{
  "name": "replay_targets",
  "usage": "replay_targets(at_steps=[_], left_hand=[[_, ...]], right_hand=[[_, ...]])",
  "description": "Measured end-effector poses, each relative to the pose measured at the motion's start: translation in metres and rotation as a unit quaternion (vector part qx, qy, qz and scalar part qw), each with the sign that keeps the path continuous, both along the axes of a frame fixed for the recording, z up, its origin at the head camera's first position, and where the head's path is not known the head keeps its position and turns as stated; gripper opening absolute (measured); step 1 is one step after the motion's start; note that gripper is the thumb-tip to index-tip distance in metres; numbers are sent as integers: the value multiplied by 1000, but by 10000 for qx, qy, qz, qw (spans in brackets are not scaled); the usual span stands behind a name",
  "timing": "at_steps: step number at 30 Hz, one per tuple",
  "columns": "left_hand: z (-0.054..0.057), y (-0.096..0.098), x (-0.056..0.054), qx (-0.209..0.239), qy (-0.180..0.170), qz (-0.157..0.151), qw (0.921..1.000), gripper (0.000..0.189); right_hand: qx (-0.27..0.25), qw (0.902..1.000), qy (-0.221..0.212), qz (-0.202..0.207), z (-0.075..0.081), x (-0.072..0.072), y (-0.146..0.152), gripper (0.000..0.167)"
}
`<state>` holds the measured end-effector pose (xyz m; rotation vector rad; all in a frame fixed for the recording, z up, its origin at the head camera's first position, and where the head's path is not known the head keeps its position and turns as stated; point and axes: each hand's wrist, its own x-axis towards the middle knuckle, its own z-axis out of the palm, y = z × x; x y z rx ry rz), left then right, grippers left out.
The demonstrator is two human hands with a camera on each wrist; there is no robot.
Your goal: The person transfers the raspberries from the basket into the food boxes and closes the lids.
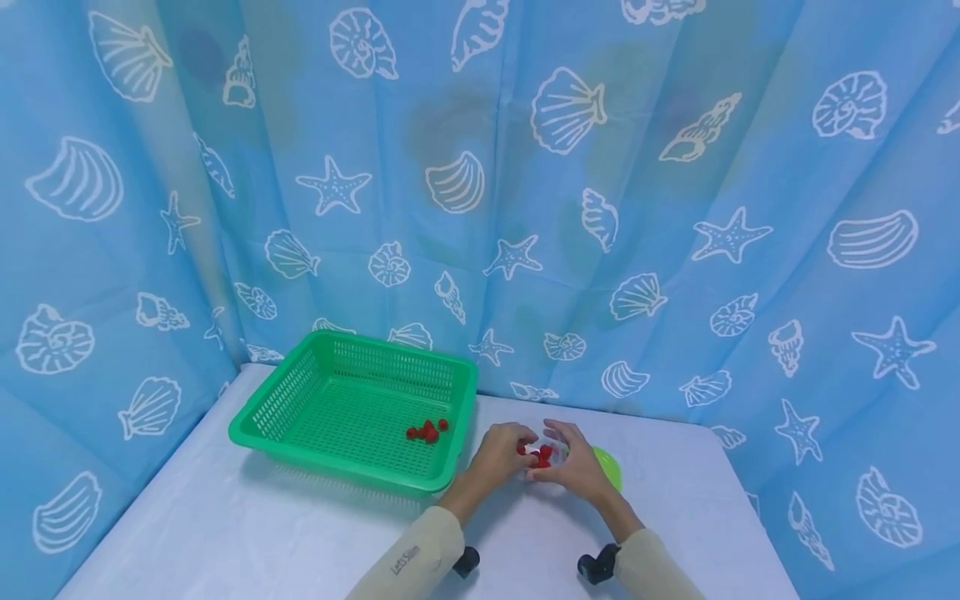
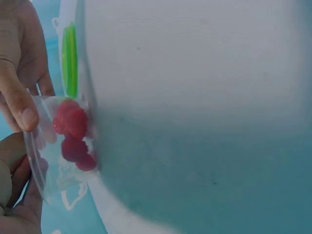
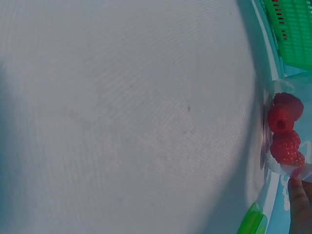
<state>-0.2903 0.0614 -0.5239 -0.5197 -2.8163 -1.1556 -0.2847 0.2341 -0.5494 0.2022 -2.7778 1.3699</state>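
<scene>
A clear plastic container (image 2: 53, 187) with several red raspberries (image 3: 284, 144) in it is held between both hands over the white table. My left hand (image 1: 501, 452) grips it from the left, fingers curved about its side. From the right, my right hand (image 1: 576, 465) holds it, the thumb lying on its rim in the left wrist view. A bright green lid (image 1: 609, 468) lies on the table just beyond the right hand. To the left stands a green plastic basket (image 1: 352, 478), with several more raspberries (image 1: 429, 432) in its right part.
The table (image 1: 675, 492) has a white cover and meets a blue curtain (image 1: 660, 333) with white shell prints at the back and sides. The basket's right wall stands close to my left hand. Black wrist devices (image 1: 597, 567) sit under both forearms.
</scene>
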Motion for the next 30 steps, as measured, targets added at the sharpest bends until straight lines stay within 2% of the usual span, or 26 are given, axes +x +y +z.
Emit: replay_targets(at_steps=[3, 6, 10, 13, 16, 19, 23, 26, 30], left_hand=[[3, 1, 0, -98, 95, 2, 9999, 36], [12, 0, 0, -81, 283, 39, 9996, 36], [36, -6, -2, 143, 741, 28, 9971, 34], [56, -15, -7, 243, 1269, -54, 9916, 33], [73, -28, -16, 656, 1459, -195, 9869, 31], [86, -42, -29, 1321, 1343, -309, 9816, 29], [96, -65, -45, 1811, 1059, -153, 9776, 29], [99, -85, -54, 1897, 924, 102, 9774, 29], [98, -113, -66, 1842, 925, 357, 9779, 28]], right_hand=[[24, 10000, -15, -10, -1, 1, 0, 97], [58, 9999, -71, -54, -1, 2, 1, 97], [84, 9998, -97, -121, -1, 2, 1, 97], [73, 9998, -97, -163, 0, 2, 0, 96], [76, 9997, -139, -192, 0, 1, -1, 97], [100, 9996, -154, -195, 0, 1, -1, 98], [104, 9996, -151, -201, 2, 0, -1, 99], [83, 9996, -182, -206, 1, 0, -2, 99], [49, 9995, -216, -214, 0, 0, -2, 100]])
